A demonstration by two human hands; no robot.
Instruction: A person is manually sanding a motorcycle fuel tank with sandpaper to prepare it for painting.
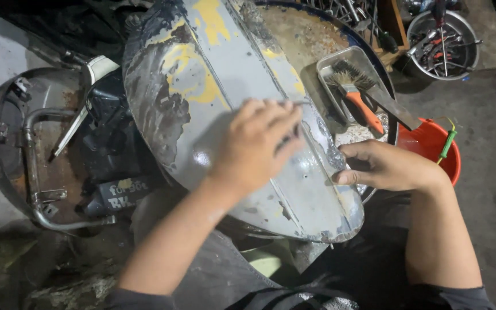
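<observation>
I am pressing my left hand (256,146) down on the large curved grey metal body panel (231,109), fingers bent over something thin at its middle; I cannot tell what is under them, since the hand is blurred. My right hand (383,166) is clasping the panel's right edge, thumb on top and fingers curled beneath.

The panel is lying across my lap, running from the upper left toward the lower right, its rounded end nearest my knees. Its grey paint is wearing through in many places: yellow patches are showing along the upper half, dark bare metal is spreading over the left flank, and rust-brown specks are dotting the lower rim. A raised rib is running down its length.

Behind the panel, a round rusty metal drum top with a blue rim (305,34) is carrying a rectangular metal tray (325,72). In the tray, a wire brush with an orange handle (357,103) is lying beside a flat-bladed scraper (394,109), whose blade is sticking out over the tray's corner. Just beside my right wrist, a red plastic bucket (431,146) is sitting on the concrete floor (489,172), with a green-handled tool (448,142) leaning on its rim. Farther back, at the upper right, a round steel bowl (444,43) is holding a heap of hand tools. To my left, a stripped scooter frame (41,149) is lying on the floor.
</observation>
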